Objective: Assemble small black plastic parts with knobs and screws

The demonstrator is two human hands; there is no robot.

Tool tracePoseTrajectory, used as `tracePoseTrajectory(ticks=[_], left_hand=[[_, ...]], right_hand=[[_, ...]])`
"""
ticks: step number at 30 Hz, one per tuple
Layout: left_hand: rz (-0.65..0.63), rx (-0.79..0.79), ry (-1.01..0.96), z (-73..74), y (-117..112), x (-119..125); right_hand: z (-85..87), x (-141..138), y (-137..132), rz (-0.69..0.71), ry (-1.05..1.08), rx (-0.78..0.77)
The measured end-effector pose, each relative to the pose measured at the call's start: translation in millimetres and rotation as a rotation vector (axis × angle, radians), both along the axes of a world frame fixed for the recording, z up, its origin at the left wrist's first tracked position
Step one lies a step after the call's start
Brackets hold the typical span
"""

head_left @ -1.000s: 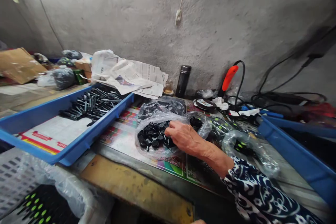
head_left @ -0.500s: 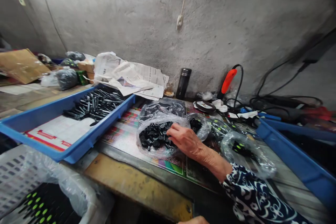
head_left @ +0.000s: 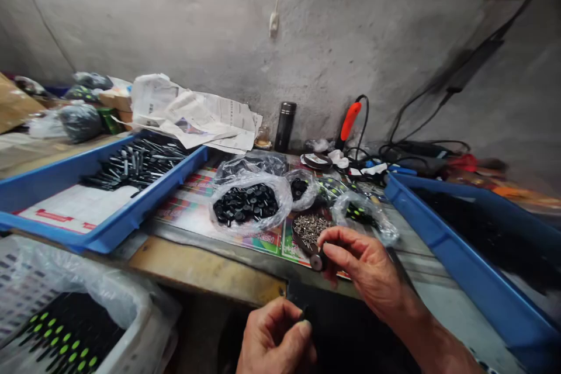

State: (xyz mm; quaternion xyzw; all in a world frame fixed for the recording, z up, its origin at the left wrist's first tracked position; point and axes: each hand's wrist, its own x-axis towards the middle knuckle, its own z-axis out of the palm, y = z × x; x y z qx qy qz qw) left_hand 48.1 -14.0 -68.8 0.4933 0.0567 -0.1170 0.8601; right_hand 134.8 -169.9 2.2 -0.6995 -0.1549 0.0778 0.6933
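Fingers of the right hand [head_left: 372, 269] pinched on a round black knob [head_left: 317, 262], left hand [head_left: 276, 339] pinched on a tiny black bit [head_left: 305, 313], shiny screws [head_left: 309, 230] just behind

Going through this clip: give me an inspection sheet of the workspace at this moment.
Surface: printed mat on a workbench with a yellowish wooden edge.
Job's things: left hand pinches a small dark piece; right hand pinches a round dark disc beside a dish of metal fasteners.
Clutter: crumpled newspaper, black flask.
Grippers: nothing seen; bare hands only.
Cables: black cables at right, near a red-handled tool.
Surroundings: rough concrete wall; blue tray of black rods; second blue tray.
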Motion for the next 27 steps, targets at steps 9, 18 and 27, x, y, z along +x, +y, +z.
tracePoseTrajectory(ticks=[9,18,27], left_hand=[[-0.088,-0.006,0.061,11.9,-6,-16],[-0.122,0.024,0.058,16.6,-15,-25],[-0.145,0.020,0.046,23.5,-21,-30]], right_hand=[[-17.5,-50,-15,-0.094,0.146,0.242],[-24.7,-69,-26,-0.132,0.141,0.298],[-32.5,-82,-32,-0.134,0.099,0.269]])
